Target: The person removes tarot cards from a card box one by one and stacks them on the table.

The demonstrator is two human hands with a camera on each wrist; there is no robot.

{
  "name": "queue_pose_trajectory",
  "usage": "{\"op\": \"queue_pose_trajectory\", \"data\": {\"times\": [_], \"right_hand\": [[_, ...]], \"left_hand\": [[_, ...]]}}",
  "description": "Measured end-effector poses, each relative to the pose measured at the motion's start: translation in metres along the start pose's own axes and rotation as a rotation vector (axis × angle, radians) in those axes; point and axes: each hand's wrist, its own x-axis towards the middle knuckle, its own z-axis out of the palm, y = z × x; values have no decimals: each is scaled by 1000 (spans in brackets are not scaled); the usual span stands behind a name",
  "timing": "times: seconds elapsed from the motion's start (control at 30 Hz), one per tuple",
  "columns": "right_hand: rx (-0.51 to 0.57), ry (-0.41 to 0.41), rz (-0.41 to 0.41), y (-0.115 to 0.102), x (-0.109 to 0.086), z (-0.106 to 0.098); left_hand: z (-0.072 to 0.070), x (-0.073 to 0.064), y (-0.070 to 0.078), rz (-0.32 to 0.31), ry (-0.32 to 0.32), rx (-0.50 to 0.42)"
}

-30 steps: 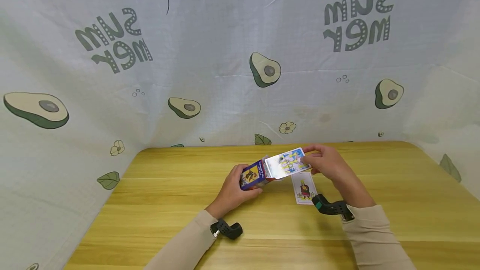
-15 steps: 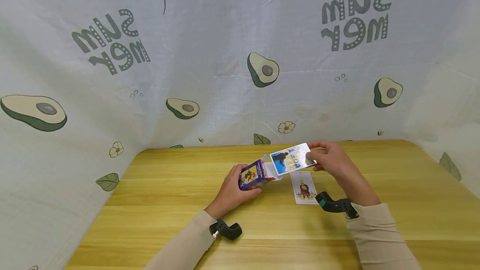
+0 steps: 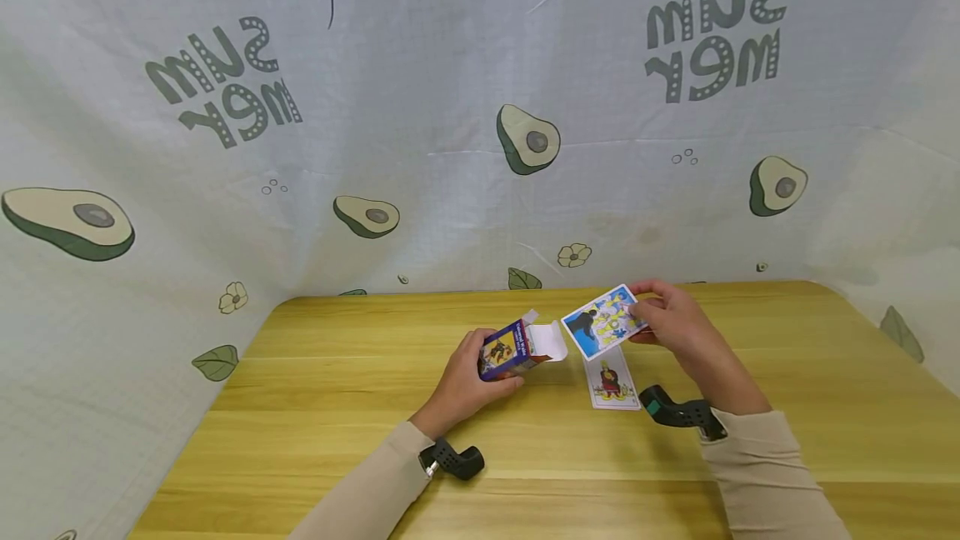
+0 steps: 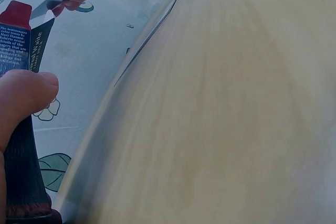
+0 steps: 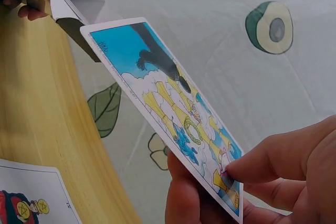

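Note:
My left hand (image 3: pixel 468 373) grips a blue card box (image 3: pixel 502 352), tilted above the table with its white flap (image 3: pixel 548 340) folded out on the right. In the left wrist view the thumb (image 4: pixel 31 90) lies across the box's printed side. Between thumb and fingers, my right hand (image 3: pixel 671 315) pinches a tarot card (image 5: pixel 168 108) with yellow cups on white clouds and a dark figure against blue. This card is held in the air just right of the box, apart from it. Below it, another tarot card (image 3: pixel 611 382) with a red-robed figure lies face up on the table, its top partly hidden.
The wooden table (image 3: pixel 360 407) runs back to a pale cloth (image 3: pixel 435 123) printed with avocados, which hangs behind it. Black wrist cameras are strapped to the left wrist (image 3: pixel 453 458) and the right wrist (image 3: pixel 678 412).
The right hand has drawn the tarot card out of the box and moved it to the right, clear of the flap. The left hand and the box have stayed nearly still.

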Motion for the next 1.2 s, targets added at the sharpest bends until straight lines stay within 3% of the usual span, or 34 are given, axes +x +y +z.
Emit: {"op": "queue_pose_trajectory", "data": {"times": [1.2], "right_hand": [[-45, 58, -55, 8, 0, -6]], "left_hand": [[0, -1, 1, -13, -8, 5]]}}
